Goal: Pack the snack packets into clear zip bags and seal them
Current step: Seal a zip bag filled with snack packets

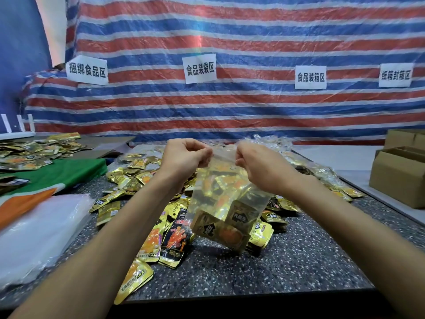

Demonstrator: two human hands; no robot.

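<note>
A clear zip bag (pixel 226 199) hangs in the air above the table, with several gold snack packets sitting in its lower part. My left hand (pixel 184 157) pinches the bag's top edge at its left corner. My right hand (pixel 259 162) pinches the same top edge at the right corner. Under and behind the bag lies a heap of loose gold and black snack packets (pixel 161 236) on the dark speckled table (pixel 287 261).
A stack of empty clear bags (pixel 39 231) lies at the left front beside a green and orange cloth (pixel 57 176). More packets (pixel 34 150) cover the far left. Cardboard boxes (pixel 397 178) stand at the right. A striped tarp with paper signs hangs behind.
</note>
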